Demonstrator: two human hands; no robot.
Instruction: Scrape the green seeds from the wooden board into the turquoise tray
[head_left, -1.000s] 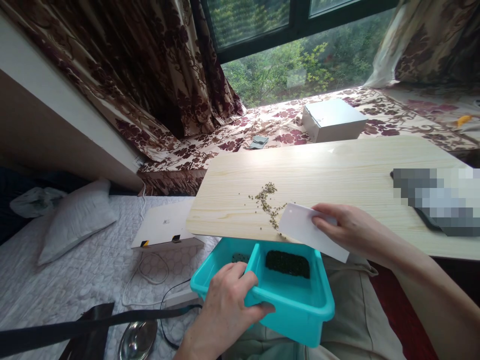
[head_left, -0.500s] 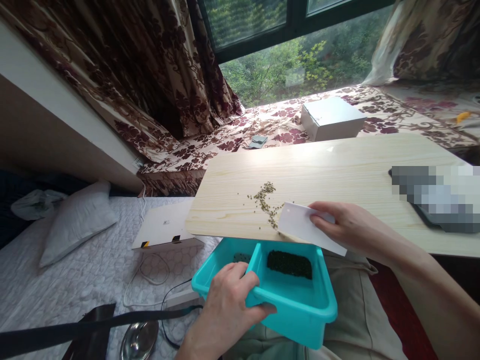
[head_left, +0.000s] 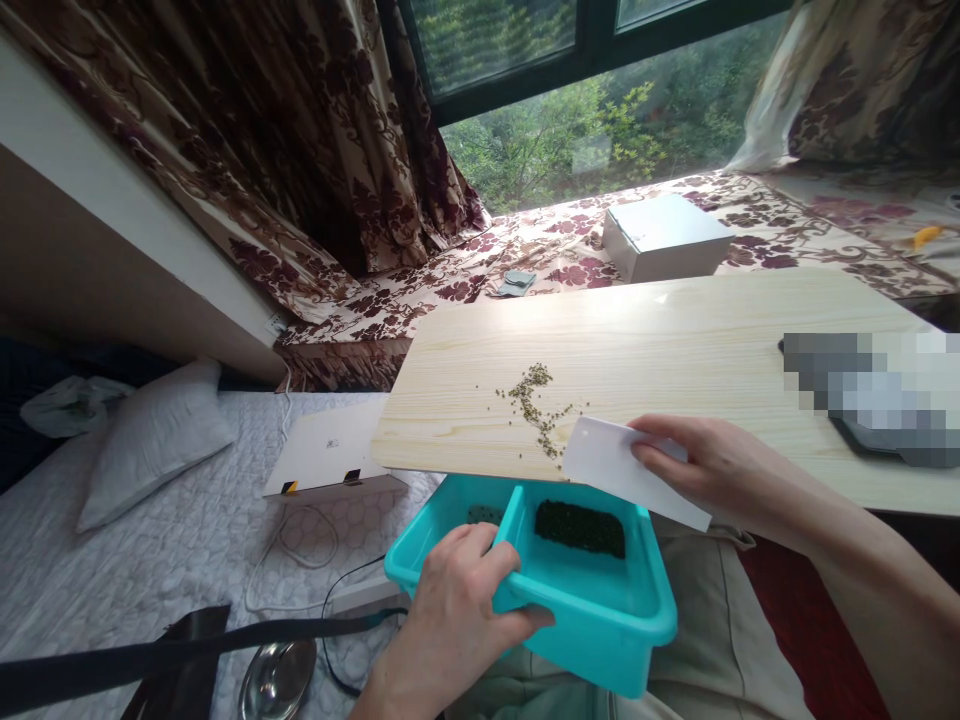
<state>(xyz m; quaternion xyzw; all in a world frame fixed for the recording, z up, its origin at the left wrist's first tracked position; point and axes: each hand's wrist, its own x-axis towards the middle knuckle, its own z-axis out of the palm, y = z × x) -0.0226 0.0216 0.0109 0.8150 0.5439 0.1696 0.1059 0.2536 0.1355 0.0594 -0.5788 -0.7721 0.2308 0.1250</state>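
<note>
My left hand grips the near rim of a turquoise divided bin, holding it just under the table's front edge. Dark green granules lie in its right compartment; a few small grains show in the left one, partly hidden by my hand. Between the thumb and fingers of my right hand is a thin white plastic sheet, tilted over the table edge above the bin. Small greenish beans are scattered on the wooden table, left of the sheet.
The pale wooden table carries a dark, blurred-out object at right. Behind it, a silver box and a folded cloth rest on the window seat. A white box, cables and a metal bowl lie on the bed at left.
My right hand has shifted slightly right and down with the white sheet, away from the beans. My left hand and the bin have barely moved.
</note>
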